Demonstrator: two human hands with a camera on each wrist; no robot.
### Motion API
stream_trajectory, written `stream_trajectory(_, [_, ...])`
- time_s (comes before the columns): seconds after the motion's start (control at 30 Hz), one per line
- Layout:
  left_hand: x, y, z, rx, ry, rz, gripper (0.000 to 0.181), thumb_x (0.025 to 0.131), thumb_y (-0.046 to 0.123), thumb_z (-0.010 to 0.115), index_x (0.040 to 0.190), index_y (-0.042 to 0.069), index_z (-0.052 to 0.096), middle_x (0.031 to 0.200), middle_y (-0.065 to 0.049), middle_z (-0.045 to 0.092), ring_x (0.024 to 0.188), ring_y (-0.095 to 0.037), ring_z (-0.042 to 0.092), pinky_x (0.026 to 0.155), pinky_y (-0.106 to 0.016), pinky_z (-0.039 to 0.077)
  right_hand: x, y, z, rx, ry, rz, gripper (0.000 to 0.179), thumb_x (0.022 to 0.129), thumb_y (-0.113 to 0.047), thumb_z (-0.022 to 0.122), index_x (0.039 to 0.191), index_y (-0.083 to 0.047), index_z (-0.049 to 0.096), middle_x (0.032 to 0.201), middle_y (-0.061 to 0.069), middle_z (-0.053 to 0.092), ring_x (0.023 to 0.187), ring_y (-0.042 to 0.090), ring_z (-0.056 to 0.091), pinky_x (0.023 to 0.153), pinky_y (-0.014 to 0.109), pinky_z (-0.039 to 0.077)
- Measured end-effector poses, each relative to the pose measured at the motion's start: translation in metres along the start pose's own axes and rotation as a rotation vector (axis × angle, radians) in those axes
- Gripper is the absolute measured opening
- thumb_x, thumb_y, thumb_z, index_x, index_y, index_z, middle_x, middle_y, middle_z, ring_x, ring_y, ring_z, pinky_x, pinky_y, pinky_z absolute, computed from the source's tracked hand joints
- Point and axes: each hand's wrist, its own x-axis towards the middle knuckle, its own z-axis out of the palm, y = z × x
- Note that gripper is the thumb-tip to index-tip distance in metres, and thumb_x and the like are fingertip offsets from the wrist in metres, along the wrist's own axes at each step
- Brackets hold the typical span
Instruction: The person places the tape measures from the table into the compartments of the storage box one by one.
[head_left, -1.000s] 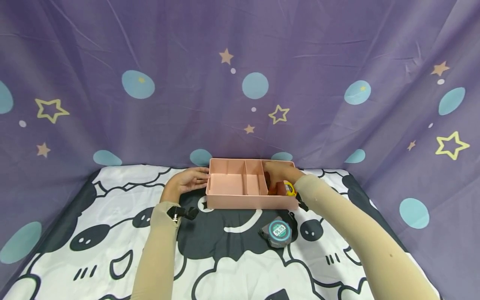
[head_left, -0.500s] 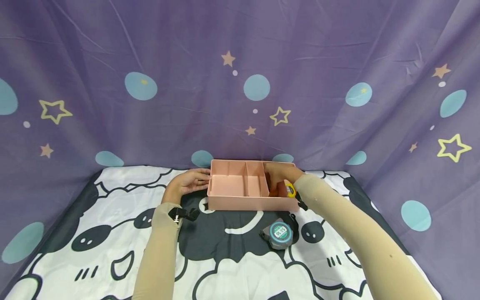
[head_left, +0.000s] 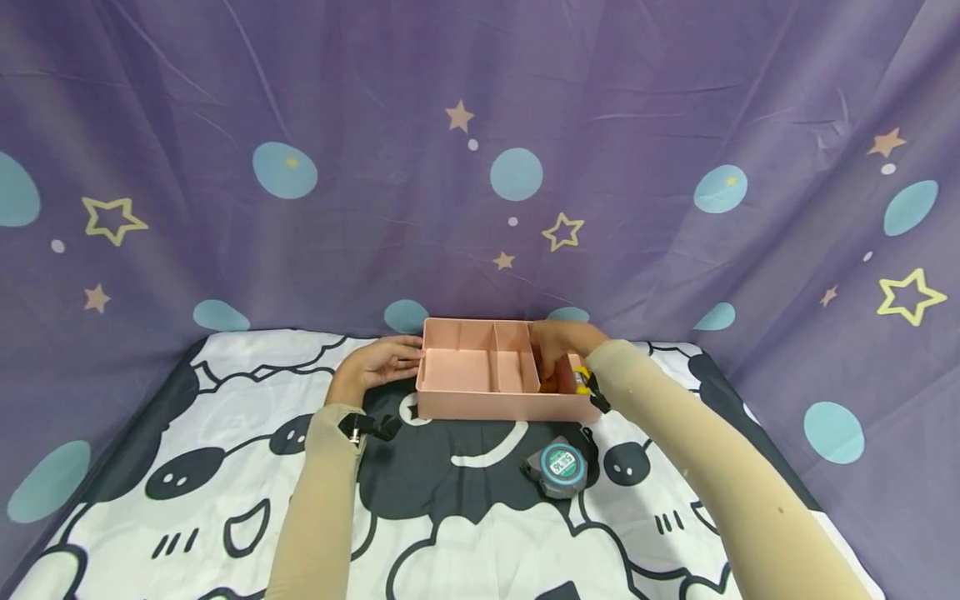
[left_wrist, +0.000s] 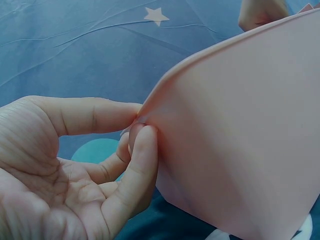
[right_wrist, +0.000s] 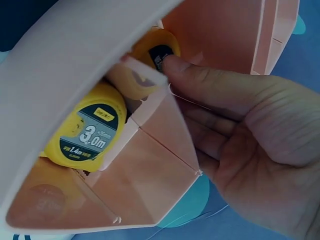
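Note:
A pink divided box stands at the back of the cloth. My left hand is at its left end, fingers loosely bent, fingertips touching the end wall near the rim. My right hand reaches down into the right-hand part. In the right wrist view, its thumb lies on a yellow tape measure with a dark label, and the other fingers bend behind a partition that hides part of them. On the partition's other side sits another yellow tape measure, marked 3.0m.
A grey tape measure with a blue ring lies on the cloth in front of the box, its dark strap beside it. A purple curtain hangs right behind the box. The white and black patterned cloth covers the surface.
My right hand has shifted slightly inside the box, and its wrist strap now covers more of the yellow tape measure at the right end. My left hand keeps its place at the box.

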Motion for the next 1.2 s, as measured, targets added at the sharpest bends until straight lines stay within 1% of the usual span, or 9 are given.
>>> stream_trajectory(0.1, [0.0, 0.001, -0.001, 0.004, 0.002, 0.0, 0.059, 0.101, -0.001, 0.053, 0.152, -0.01, 0.026, 0.093, 0.005, 0.07, 0.086, -0.008, 0.069, 0.078, -0.021, 0.061, 0.002, 0.0, -0.003, -0.009, 0.001, 0.033, 0.043, 0.077, 0.004, 0.083, 0.117, 0.009, 0.069, 0.092, 0.006, 0.071, 0.074, 0.01, 0.054, 0.071, 0.023, 0.058])
stream_trajectory(0.23, [0.001, 0.001, -0.002, -0.002, 0.006, -0.001, 0.059, 0.101, -0.001, 0.053, 0.152, -0.01, 0.026, 0.093, 0.004, 0.07, 0.085, -0.008, 0.069, 0.078, -0.021, 0.061, 0.003, 0.001, -0.006, -0.008, -0.014, 0.068, 0.042, 0.077, 0.003, 0.083, 0.116, 0.007, 0.068, 0.083, -0.002, 0.059, 0.069, 0.011, 0.05, 0.061, 0.02, 0.048])
stream_trajectory(0.5, [0.002, 0.002, -0.002, -0.01, 0.004, -0.005, 0.059, 0.101, -0.002, 0.052, 0.153, -0.01, 0.024, 0.094, 0.004, 0.07, 0.089, -0.009, 0.069, 0.077, -0.021, 0.061, 0.001, 0.0, -0.014, -0.017, -0.038, 0.11, 0.02, 0.079, -0.003, 0.084, 0.094, -0.003, 0.071, 0.07, -0.004, 0.053, 0.064, 0.012, 0.049, 0.06, 0.023, 0.045])
stream_trajectory(0.63, [0.002, 0.002, -0.002, -0.016, 0.005, -0.006, 0.058, 0.101, -0.002, 0.051, 0.152, -0.01, 0.025, 0.092, 0.004, 0.069, 0.086, -0.008, 0.069, 0.077, -0.021, 0.061, -0.001, 0.0, -0.016, -0.007, -0.058, 0.14, 0.012, 0.082, -0.004, 0.08, 0.09, -0.007, 0.072, 0.071, -0.003, 0.052, 0.068, 0.016, 0.05, 0.064, 0.028, 0.046])
stream_trajectory(0.77, [0.002, 0.0, -0.002, -0.023, -0.004, -0.009, 0.054, 0.101, -0.003, 0.051, 0.15, -0.01, 0.028, 0.091, 0.004, 0.069, 0.084, -0.008, 0.069, 0.077, -0.022, 0.061, -0.006, -0.001, -0.018, -0.009, -0.062, 0.114, 0.012, 0.084, -0.005, 0.078, 0.094, -0.005, 0.072, 0.071, -0.004, 0.053, 0.069, 0.016, 0.05, 0.067, 0.03, 0.045])
stream_trajectory(0.87, [0.001, 0.0, -0.001, -0.02, -0.004, -0.006, 0.053, 0.101, -0.003, 0.051, 0.149, -0.01, 0.029, 0.091, 0.003, 0.069, 0.083, -0.008, 0.069, 0.076, -0.021, 0.061, -0.012, -0.001, -0.019, -0.049, -0.031, 0.06, 0.023, 0.083, -0.005, 0.077, 0.105, -0.002, 0.073, 0.077, 0.0, 0.061, 0.07, 0.015, 0.052, 0.065, 0.026, 0.044])
stream_trajectory(0.97, [0.001, 0.001, -0.001, -0.017, 0.005, -0.005, 0.053, 0.101, -0.003, 0.051, 0.148, -0.01, 0.029, 0.09, 0.004, 0.069, 0.083, -0.008, 0.069, 0.075, -0.021, 0.061, -0.017, -0.002, -0.019, -0.088, 0.024, 0.01, 0.04, 0.081, -0.005, 0.079, 0.119, 0.001, 0.07, 0.097, 0.008, 0.072, 0.079, 0.016, 0.06, 0.069, 0.024, 0.051])
stream_trajectory(1.07, [0.0, 0.001, 0.0, -0.016, 0.006, -0.003, 0.053, 0.101, -0.004, 0.051, 0.149, -0.011, 0.028, 0.09, 0.004, 0.07, 0.082, -0.008, 0.069, 0.075, -0.02, 0.061, -0.023, -0.002, -0.019, -0.086, 0.063, -0.014, 0.049, 0.081, -0.006, 0.081, 0.126, 0.003, 0.066, 0.118, 0.017, 0.072, 0.096, 0.022, 0.067, 0.082, 0.03, 0.058])
stream_trajectory(1.2, [0.001, 0.001, 0.0, -0.017, -0.002, -0.003, 0.053, 0.101, -0.004, 0.051, 0.149, -0.011, 0.028, 0.091, 0.004, 0.07, 0.083, -0.007, 0.07, 0.076, -0.02, 0.061, -0.033, -0.002, -0.018, -0.051, 0.106, -0.053, 0.049, 0.081, -0.004, 0.08, 0.127, 0.005, 0.065, 0.12, 0.022, 0.07, 0.107, 0.032, 0.068, 0.094, 0.039, 0.059])
